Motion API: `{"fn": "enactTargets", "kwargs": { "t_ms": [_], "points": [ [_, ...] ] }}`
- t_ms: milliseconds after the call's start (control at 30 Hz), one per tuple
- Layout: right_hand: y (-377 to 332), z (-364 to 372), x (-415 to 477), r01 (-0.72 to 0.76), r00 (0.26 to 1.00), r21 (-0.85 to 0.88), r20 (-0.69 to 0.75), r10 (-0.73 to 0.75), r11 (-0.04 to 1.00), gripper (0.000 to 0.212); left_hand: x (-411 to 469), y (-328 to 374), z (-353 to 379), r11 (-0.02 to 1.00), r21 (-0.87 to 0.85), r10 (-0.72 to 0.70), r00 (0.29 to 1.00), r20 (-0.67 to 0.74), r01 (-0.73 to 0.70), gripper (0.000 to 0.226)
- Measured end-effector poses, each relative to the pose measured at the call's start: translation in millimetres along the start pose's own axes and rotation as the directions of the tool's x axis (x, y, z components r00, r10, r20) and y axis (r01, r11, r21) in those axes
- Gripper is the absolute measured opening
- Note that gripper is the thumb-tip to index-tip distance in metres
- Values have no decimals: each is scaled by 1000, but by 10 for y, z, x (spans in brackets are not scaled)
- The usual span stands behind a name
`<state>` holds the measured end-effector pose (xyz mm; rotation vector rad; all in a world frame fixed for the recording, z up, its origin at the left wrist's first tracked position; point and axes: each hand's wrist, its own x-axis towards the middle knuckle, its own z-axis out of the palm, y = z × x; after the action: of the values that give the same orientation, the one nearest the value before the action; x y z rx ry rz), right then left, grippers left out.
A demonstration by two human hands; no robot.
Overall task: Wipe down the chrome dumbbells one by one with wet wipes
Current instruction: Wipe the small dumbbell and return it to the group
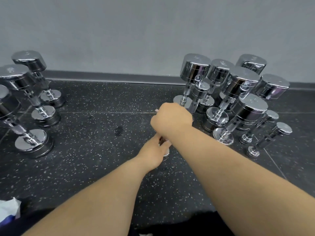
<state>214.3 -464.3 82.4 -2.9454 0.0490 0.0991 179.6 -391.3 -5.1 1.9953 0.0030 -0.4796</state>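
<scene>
Small dumbbell (pixel 166 154), upright: left grip (pixel 153 153) pinched its lower shaft, right grip (pixel 171 118) closed over its top, wipe unseen. Step judged wiping; next called for another from cluster (pixel 235 86) right of grips.

Chrome dumbbells on floor (pixel 102 150): 3 in left cluster (pixel 38 106), about 9 in right cluster (pixel 238 92), overlap makes count unsure. 1 small dumbbell (pixel 166 153) at the hands. 2 hands: left hand (pixel 153 150), right hand (pixel 170 118). 1 white crumpled item (pixel 8 208).
</scene>
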Motion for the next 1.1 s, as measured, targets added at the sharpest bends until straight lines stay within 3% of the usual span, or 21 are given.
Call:
{"fn": "enactTargets", "kwargs": {
  "t_ms": [33, 100, 167, 233, 300, 333, 433, 533, 600, 667, 700, 767, 833, 900, 933, 1000, 1100],
  "points": [
    [21, 65, -20, 143, 988, -67, -39, -146, 987, 20, 16, -40, -1, 1000, 8, -6, 1000, -10, 6, 18],
    [155, 112, -69, 510, 847, -162, -78, -526, 845, 21, 38, -85, 2, 1000, 5, -5, 1000, -2, 5, 19],
    [349, 130, -2, 660, 723, -227, -66, -688, 716, 33, 55, -94, 21, 999, 17, 35, 999, 19, -36, 15],
    [376, 47, -3, 525, 841, -233, 0, -540, 818, 33, 80, -74, 52, 998, 17, 62, 998, 12, -62, 15],
    [289, -16, 19, 252, 967, -225, 17, -255, 941, 29, 123, -72, 69, 999, 5, 48, 999, -6, -48, 14],
    [220, -51, 57, 149, 989, -212, 41, -143, 966, 31, 141, -75, 67, 999, 6, 35, 999, -18, -35, 11],
    [90, -118, 122, 14, 996, -188, 88, 3, 982, 36, 141, -78, 59, 1000, -17, 11, 999, -34, -12, 12],
    [167, 42, -17, 7, 993, 16, -116, -5, 1000, 33, 111, -72, 51, 1000, -13, 25, 1000, -1, -25, 4],
    [217, 176, -126, 111, 959, 113, -272, -77, 987, 27, 117, -89, 69, 998, 29, 63, 997, 39, -64, 6],
    [251, 229, -107, 110, 957, 217, -287, -44, 970, 30, 123, -108, 95, 993, 73, 90, 995, 50, -93, 6],
    [288, 225, -56, 31, 962, 388, -263, 79, 921, 30, 116, -117, 104, 992, 75, 101, 994, 38, -104, 4],
    [373, 168, 49, -139, 947, 774, -79, 311, 617, 25, 129, -139, 94, 990, 90, 104, 995, 9, -105, 8],
    [381, 164, -22, -223, 932, 918, 103, 347, 327, 24, 137, -169, 65, 993, 90, 79, 997, -3, -79, 7],
    [306, 243, -190, -194, 954, 947, 121, 275, 255, 27, 151, -174, 21, 993, 92, 75, 997, -19, -73, 16],
    [251, 302, -289, -131, 969, 949, 62, 239, 287, 31, 157, -169, 0, 992, 104, 73, 997, -20, -70, 20],
    [183, 439, -433, 59, 982, 885, -134, 130, 462, 39, 197, -177, -30, 984, 158, 85, 996, -15, -81, 21],
    [197, 388, -339, 339, 907, 549, -406, -111, 764, 41, 215, -205, -9, 958, 274, 92, 996, 3, -90, 13]
  ]
}}
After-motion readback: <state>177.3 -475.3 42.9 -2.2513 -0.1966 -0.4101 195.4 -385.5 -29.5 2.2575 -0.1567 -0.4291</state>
